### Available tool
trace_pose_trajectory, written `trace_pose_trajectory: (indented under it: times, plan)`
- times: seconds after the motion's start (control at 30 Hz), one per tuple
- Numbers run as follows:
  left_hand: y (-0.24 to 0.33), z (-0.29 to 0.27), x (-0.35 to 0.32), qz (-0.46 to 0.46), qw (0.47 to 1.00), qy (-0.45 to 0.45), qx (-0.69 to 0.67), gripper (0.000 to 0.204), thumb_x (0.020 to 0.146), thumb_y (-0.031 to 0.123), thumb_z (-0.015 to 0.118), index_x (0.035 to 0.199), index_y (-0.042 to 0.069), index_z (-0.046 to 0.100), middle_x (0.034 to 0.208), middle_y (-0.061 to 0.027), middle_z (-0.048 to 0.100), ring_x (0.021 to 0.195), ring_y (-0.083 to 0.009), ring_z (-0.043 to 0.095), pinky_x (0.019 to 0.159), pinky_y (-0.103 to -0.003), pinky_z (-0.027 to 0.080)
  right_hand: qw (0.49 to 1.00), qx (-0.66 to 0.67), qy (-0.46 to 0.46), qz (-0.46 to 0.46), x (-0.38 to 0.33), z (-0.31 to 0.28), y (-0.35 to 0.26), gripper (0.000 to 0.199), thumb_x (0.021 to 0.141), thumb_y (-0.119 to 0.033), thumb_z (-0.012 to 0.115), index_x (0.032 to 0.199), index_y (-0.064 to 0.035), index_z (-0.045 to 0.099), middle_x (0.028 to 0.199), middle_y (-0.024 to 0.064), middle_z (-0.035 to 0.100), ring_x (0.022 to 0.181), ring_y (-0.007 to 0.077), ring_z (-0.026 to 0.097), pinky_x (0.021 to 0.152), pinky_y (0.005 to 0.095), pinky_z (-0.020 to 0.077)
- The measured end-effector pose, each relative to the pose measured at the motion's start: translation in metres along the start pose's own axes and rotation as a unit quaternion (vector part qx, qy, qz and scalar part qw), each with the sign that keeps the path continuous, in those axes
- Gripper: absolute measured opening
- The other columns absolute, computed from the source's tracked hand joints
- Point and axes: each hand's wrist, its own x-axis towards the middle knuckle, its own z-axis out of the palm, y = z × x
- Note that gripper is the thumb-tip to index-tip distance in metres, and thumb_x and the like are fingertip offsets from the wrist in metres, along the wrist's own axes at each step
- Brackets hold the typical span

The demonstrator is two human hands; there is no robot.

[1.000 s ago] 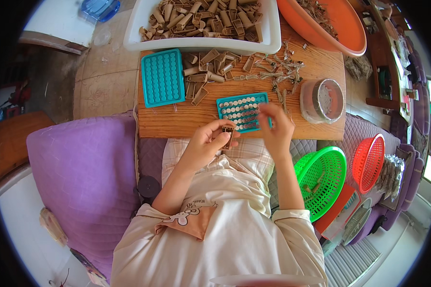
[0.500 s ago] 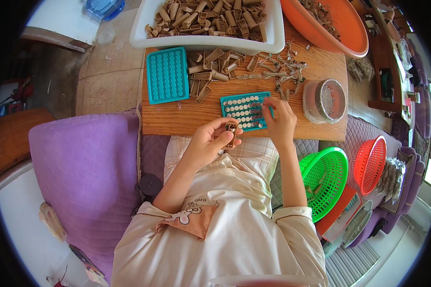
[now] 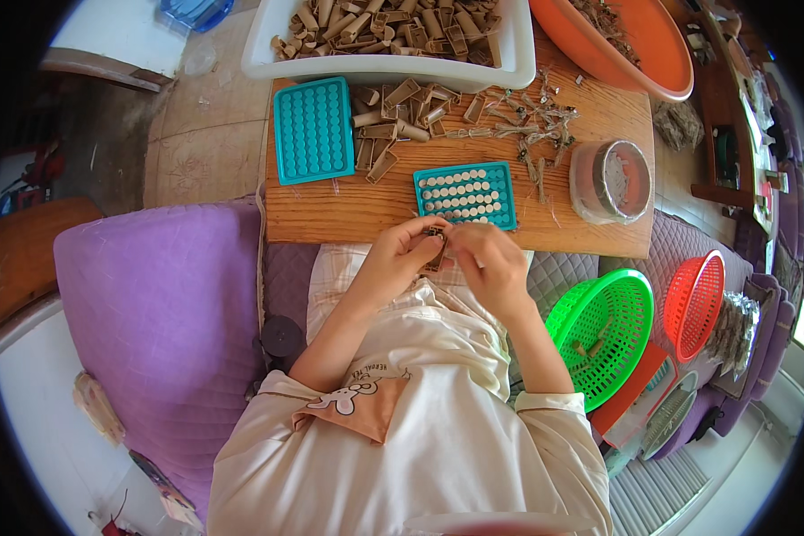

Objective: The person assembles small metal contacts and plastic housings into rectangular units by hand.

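Over my lap, at the near edge of the wooden table, my left hand [image 3: 391, 263] grips a small brown plastic casing [image 3: 435, 259] between thumb and fingers. My right hand [image 3: 495, 266] is against the casing's top end with its fingertips pinched; anything between them is hidden. Just beyond my hands lies a teal tray [image 3: 507, 195] holding rows of small round silver button cells [image 3: 456, 189]. Its right-hand pockets hold no cells. A second teal tray [image 3: 314, 131] with round pockets lies further left. Between the trays and the back is a loose pile of brown casings [image 3: 406, 114].
A white bin [image 3: 389, 70] of brown casings stands at the back, beside an orange basin [image 3: 665, 67]. Thin wired parts [image 3: 536, 134] lie on the wooden table [image 3: 366, 210] near a round tub [image 3: 621, 183]. Green [image 3: 612, 308] and red baskets [image 3: 695, 308] stand right.
My right hand has moved left and nearer, from the tray of button cells to the casing in my left hand. The left hand keeps its grip.
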Motion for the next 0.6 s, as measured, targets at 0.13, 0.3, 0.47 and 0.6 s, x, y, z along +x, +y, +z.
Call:
trace_pose_trajectory:
  times: [0.13,0.3,0.47,0.6]
  plan:
    - [0.004,-0.004,-0.004,-0.013,1.000,0.005,0.013,0.024,0.086,0.011,0.045,0.107,0.001,0.049,0.090,-0.0092,0.059,0.074,-0.0134,0.059,0.066,-0.024,0.049,0.977,-0.067,0.118,0.163,-0.001,-0.009,0.030,0.018,0.070,0.001,0.060,0.087,-0.0025,0.057,0.084,0.0114,0.061,0.072,0.0256,0.058,0.061,0.0320,0.0471]
    - [0.006,-0.004,-0.002,-0.025,1.000,-0.002,0.005,0.024,0.086,0.012,0.044,0.107,0.001,0.049,0.093,-0.0108,0.059,0.075,-0.0147,0.059,0.067,-0.025,0.049,0.961,-0.232,0.031,0.150,0.005,-0.013,0.063,0.016,0.074,-0.005,0.057,0.090,-0.0043,0.055,0.078,0.0114,0.060,0.072,0.0262,0.057,0.060,0.0340,0.0458]
    - [0.003,-0.006,0.001,-0.007,1.000,-0.001,0.003,0.026,0.088,0.015,0.043,0.110,0.001,0.046,0.097,-0.0116,0.057,0.078,-0.0144,0.059,0.067,-0.024,0.049,0.958,-0.247,-0.041,0.139,0.010,-0.016,0.060,0.019,0.073,-0.002,0.056,0.091,-0.0051,0.055,0.075,0.0098,0.057,0.071,0.0264,0.054,0.060,0.0359,0.0445]
    - [0.001,-0.007,0.002,0.008,1.000,0.023,0.004,0.028,0.089,0.017,0.044,0.112,0.001,0.045,0.099,-0.0127,0.057,0.082,-0.0165,0.060,0.069,-0.026,0.050,0.955,-0.264,-0.087,0.108,0.011,-0.014,0.059,0.025,0.073,0.001,0.052,0.097,-0.0054,0.052,0.080,0.0104,0.054,0.070,0.0274,0.053,0.059,0.0373,0.0437]
